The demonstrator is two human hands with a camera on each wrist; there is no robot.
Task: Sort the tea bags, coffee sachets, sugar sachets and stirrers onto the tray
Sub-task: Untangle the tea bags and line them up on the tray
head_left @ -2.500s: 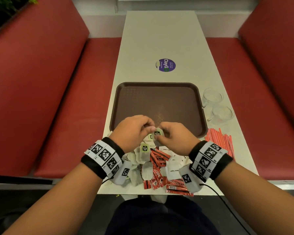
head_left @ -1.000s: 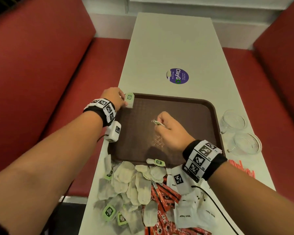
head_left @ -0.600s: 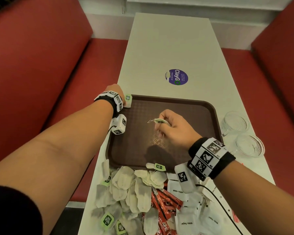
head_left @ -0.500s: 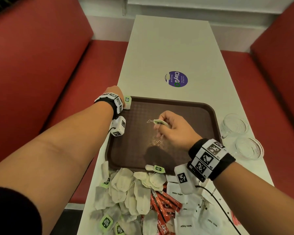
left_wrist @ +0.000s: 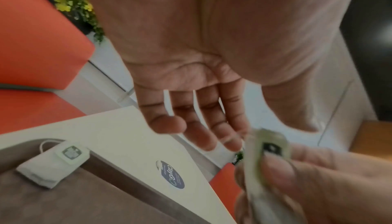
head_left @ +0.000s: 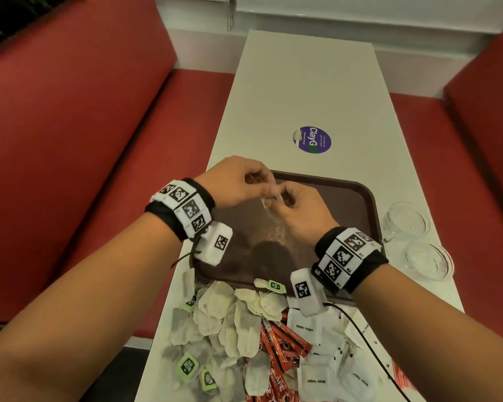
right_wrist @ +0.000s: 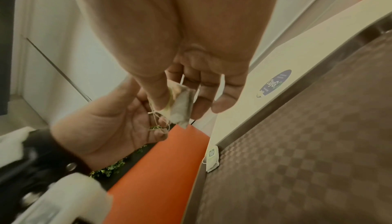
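Observation:
My right hand (head_left: 282,198) pinches a tea bag (right_wrist: 180,105) between thumb and fingers above the far-left part of the brown tray (head_left: 346,204). The bag's string dangles against the fingers of my left hand (head_left: 256,181), which hovers beside it with loose fingers (left_wrist: 191,127) and holds nothing. Another tea bag with a green tag (left_wrist: 53,163) lies in the tray's far-left corner, hidden in the head view. Near me on the table lies a mixed pile of tea bags (head_left: 230,311), red coffee sachets (head_left: 282,340) and white sugar sachets (head_left: 308,326). Red stirrers (head_left: 401,378) show at the lower right.
Two glass cups (head_left: 407,219) (head_left: 427,259) stand on the table to the right of the tray. A purple sticker (head_left: 311,139) marks the white tabletop beyond the tray. Red bench seats run along both sides of the narrow table.
My left hand has let go of its tea bag in the tray's far-left corner and moved right to meet the right hand. The right hand still holds its tea bag, now a little further left.

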